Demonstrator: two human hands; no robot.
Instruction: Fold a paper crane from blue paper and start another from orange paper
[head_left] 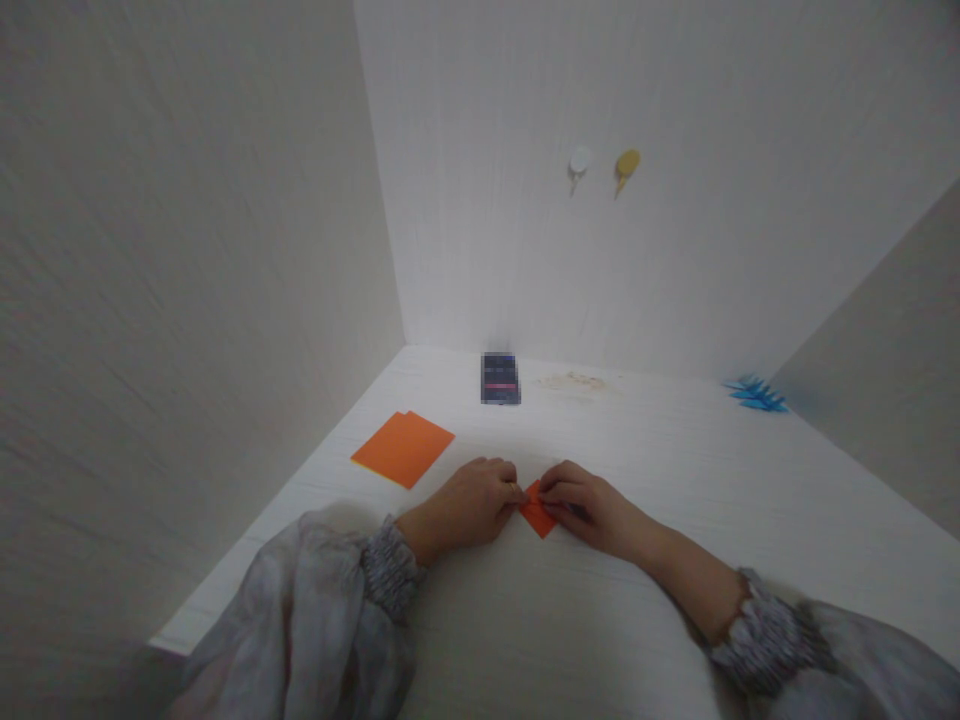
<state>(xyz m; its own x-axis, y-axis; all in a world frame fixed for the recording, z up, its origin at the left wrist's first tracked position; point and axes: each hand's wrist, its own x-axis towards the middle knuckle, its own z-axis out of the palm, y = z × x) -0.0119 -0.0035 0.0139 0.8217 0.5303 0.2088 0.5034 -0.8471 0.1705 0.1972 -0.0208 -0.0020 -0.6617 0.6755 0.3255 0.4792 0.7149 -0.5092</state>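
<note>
Between my hands a small folded piece of orange paper (541,520) lies on the white table, one corner pointing toward me. My left hand (484,500) is closed at its left edge, thumb and fingertips on the paper. From the right, my right hand (589,503) has its fingers bent together on the paper's upper right side. The fingertips cover part of the paper, so its folds there are hidden. To the left of my left hand lies a stack of flat orange paper sheets (403,449), with a thin yellow edge showing.
A dark, pixelated flat object (500,379) stands near the back wall. Several blue folded paper pieces (757,393) lie at the far right. A white hook (579,162) and a yellow hook (627,165) are on the back wall. Walls (187,250) enclose the table at left and right.
</note>
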